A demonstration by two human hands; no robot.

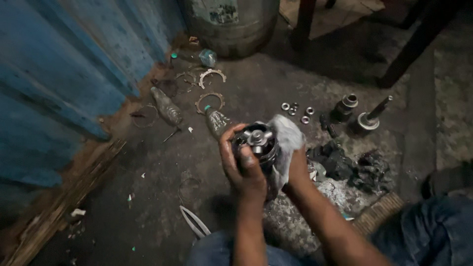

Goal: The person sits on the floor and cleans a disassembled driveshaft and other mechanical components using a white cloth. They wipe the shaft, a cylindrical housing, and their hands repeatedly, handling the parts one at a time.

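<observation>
My left hand (241,165) grips a dark, greasy round metal joint housing (256,143) with a shiny three-armed piece in its top. My right hand (295,167) presses a white rag (286,140) against the right side of that housing. Both hands are held above a dirty concrete floor, near the middle of the head view. My knees in blue jeans (433,231) show at the bottom.
Several small metal rings and nuts (295,111) lie on the floor, beside two metal shaft parts (367,120) and dark greasy rags (354,165). Plastic bottles (167,106), curved metal pieces (211,75), a metal drum (231,22) and a blue wall (64,74) stand to the left and back.
</observation>
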